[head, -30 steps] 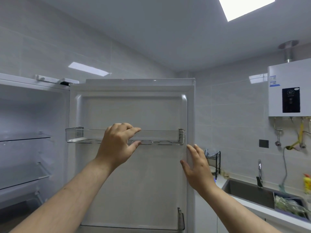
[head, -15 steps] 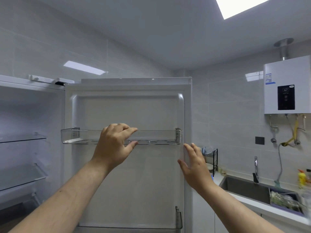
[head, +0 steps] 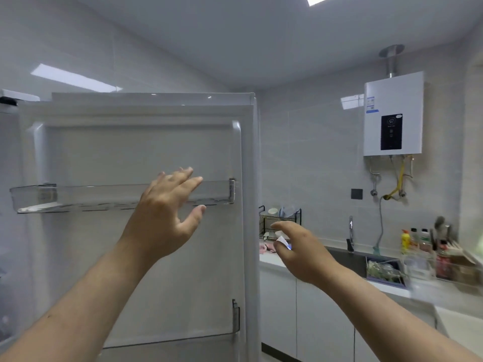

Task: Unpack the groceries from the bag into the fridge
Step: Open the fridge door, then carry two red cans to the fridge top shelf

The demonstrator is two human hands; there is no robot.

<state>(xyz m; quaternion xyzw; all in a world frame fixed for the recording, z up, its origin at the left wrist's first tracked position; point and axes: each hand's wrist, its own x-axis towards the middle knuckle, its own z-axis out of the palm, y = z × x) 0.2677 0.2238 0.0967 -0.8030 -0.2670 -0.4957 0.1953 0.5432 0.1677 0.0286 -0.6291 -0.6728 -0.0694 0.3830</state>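
Observation:
The white fridge door point(head: 146, 270) stands open in front of me, its inner side facing me. A clear door shelf point(head: 78, 198) crosses it at hand height, empty, and a second clear shelf point(head: 236, 321) shows lower down. My left hand point(head: 167, 218) hovers just in front of the upper shelf, fingers spread, holding nothing. My right hand point(head: 300, 252) is past the door's right edge, over the counter, fingers loosely apart. A small white and blue bit point(head: 283, 241) shows by its thumb; I cannot tell whether it is held. No grocery bag is in view.
The fridge's inside lies at the far left edge. To the right runs a white counter point(head: 271, 261) with a black dish rack point(head: 279, 223), a sink point(head: 347, 259) with a tap, a basin of greens point(head: 384, 271) and bottles point(head: 415, 240). A white water heater point(head: 392, 116) hangs on the wall.
My view has swung right. My left hand has come off the upper door shelf and spread open. My right hand has left the door's edge and moved right, towards the counter.

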